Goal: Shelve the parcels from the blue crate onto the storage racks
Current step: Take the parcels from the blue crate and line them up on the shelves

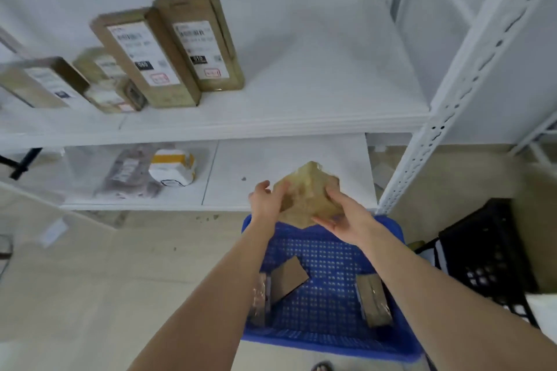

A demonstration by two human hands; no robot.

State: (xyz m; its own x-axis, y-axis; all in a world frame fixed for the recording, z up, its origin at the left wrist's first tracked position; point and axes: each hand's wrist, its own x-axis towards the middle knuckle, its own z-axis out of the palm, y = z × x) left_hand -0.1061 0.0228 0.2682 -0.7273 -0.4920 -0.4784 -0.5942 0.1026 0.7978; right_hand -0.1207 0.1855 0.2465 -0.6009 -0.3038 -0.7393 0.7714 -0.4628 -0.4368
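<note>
Both hands, left hand (264,200) and right hand (340,220), are gripping a tan, tape-wrapped cardboard parcel (307,193) at frame centre, above the perforated blue plastic crate (325,274), before the white metal rack (271,120).

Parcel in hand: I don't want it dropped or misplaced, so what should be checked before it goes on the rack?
1. Grip: left hand and right hand both hold the parcel: ok.
2. Parcel lifted clear of the crate: ok.
3. Bare spot on the lower shelf ahead: ok.
4. Which way the parcel's label faces: cannot tell, blurred.
5. Crate emptied: not ok, boxes remain.
</note>
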